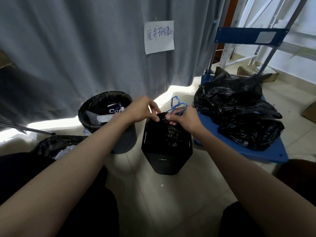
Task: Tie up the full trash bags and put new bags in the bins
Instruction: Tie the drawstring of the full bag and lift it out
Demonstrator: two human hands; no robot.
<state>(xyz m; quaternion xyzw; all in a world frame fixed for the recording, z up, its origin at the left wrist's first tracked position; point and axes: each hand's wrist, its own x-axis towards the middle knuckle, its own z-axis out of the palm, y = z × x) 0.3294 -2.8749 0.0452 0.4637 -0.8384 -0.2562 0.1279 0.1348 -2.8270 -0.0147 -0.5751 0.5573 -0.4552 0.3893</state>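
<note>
- I see the grey curtain [85,48] behind, and a blue cart [266,151] carrying tied black bags [239,115] on my right.
- The black bin [166,151] stands on the floor between my arms, its bag [171,132] gathered at the top.
- My left hand [142,110] pinches the bag's neck.
- My right hand [186,119] pinches the blue drawstring [177,105], which loops just above it.

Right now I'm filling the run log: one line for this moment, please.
left hand: pinches bag neck | right hand: holds blue drawstring | black bin: bag inside
</note>
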